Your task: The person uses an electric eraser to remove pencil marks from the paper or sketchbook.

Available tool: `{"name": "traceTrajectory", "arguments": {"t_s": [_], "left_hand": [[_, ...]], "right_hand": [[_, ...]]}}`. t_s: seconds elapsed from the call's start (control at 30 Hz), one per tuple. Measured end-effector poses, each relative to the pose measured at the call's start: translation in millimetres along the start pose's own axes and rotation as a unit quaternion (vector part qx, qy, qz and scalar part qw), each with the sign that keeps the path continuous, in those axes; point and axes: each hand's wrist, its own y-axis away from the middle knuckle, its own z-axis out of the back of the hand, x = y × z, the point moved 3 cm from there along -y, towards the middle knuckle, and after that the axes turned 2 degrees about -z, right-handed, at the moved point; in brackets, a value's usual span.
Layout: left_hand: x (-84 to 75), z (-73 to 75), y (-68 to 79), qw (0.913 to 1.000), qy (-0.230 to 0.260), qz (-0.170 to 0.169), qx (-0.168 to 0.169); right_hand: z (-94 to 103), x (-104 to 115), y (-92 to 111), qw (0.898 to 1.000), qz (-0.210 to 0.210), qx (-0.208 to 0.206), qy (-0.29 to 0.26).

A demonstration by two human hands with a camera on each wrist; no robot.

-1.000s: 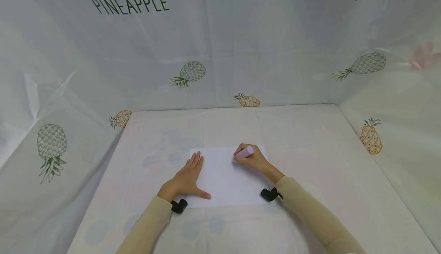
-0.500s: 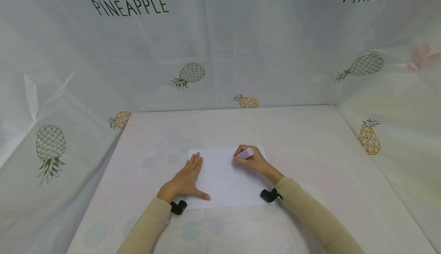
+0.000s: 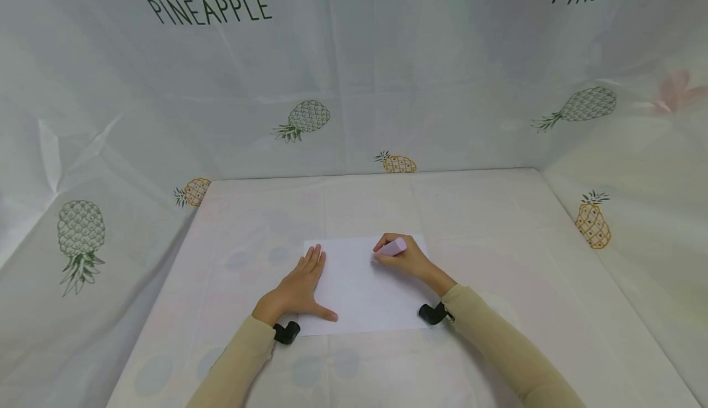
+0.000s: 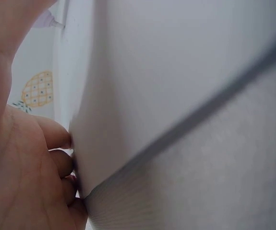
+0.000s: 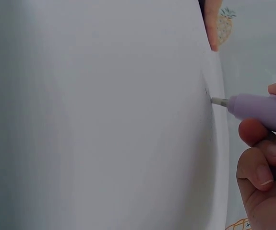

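Observation:
A sheet of white paper [image 3: 359,300] lies on the table. My left hand [image 3: 297,288] rests flat on its left side, fingers straight and thumb spread. In the left wrist view, the fingertips of that hand [image 4: 25,167] touch the paper at its edge. With my right hand [image 3: 412,262] I pinch a thick lilac pen-shaped tool [image 3: 393,246] over the upper right of the sheet. The right wrist view shows this tool [image 5: 262,112] tilted, its narrow pale tip meeting the paper [image 5: 128,105]. Small dark specks lie near the tip. The tool's exact kind is unclear.
A pale cloth with faint spots covers the table [image 3: 487,230]. Sheeting printed with pineapples [image 3: 310,116] hangs behind it and on both sides. A black wrist camera [image 3: 287,332] sits at the left cuff, another wrist camera [image 3: 433,313] at the right one.
The right hand and the lilac tool have shifted very slightly left on the paper. The left hand stays in place. The whole head view has moved a little.

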Motion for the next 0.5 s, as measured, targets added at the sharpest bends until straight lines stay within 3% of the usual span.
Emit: {"name": "traceTrajectory", "arguments": {"t_s": [0.23, 0.5], "left_hand": [[-0.2, 0.6, 0.4, 1.0, 0.003, -0.002, 0.0], [1.0, -1.6, -1.7, 1.0, -0.003, -0.001, 0.0]], "right_hand": [[1.1, 3, 1, 1.0, -0.018, -0.011, 0.021], [3.8, 16, 1, 0.999, -0.02, 0.009, 0.026]]}}
